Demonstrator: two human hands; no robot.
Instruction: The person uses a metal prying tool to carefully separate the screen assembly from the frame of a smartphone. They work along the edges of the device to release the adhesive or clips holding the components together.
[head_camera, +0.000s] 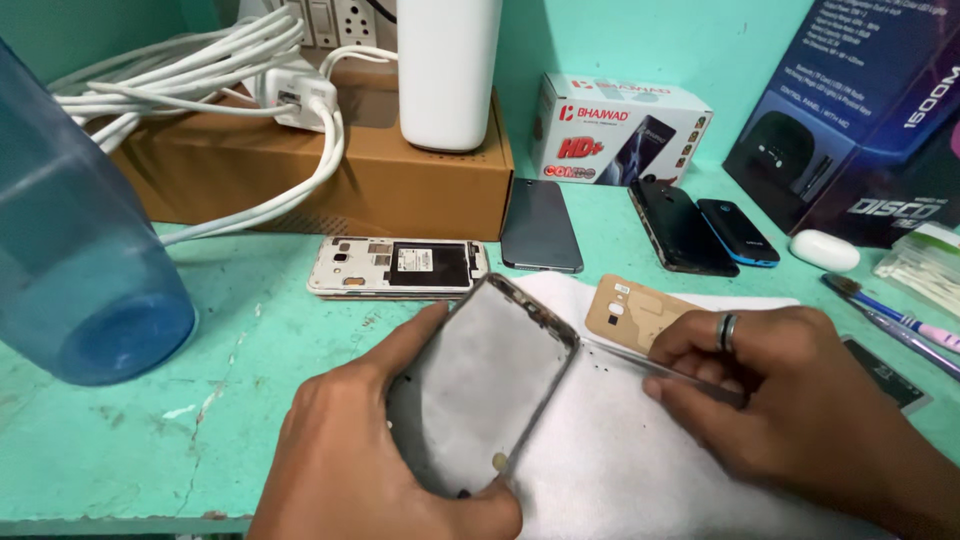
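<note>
The green worktop (150, 400) fills most of the view, with a blue water jug (70, 240) at the left edge and a brown cardboard box (300, 180) in the upper middle, serving as a stand for a white cylinder (447, 70) and a bundle of white cables (200, 70). Lower right of centre lies a white cloth (620, 470), seemingly spread as a soft pad for the work. On it, the left hand (370, 460) props a phone frame (480, 380) tilted up on its edge, thumb and fingers clasped around its sides, likely to steady it. The right hand (790, 410), ring on one finger, pinches a thin clear blade (640, 362) whose tip meets the frame's upper right edge. Set aside beyond the cloth: an opened white phone (395, 268), a grey phone (542, 225), a tan back cover (630, 312), and brushes (890, 310) at far right.
</note>
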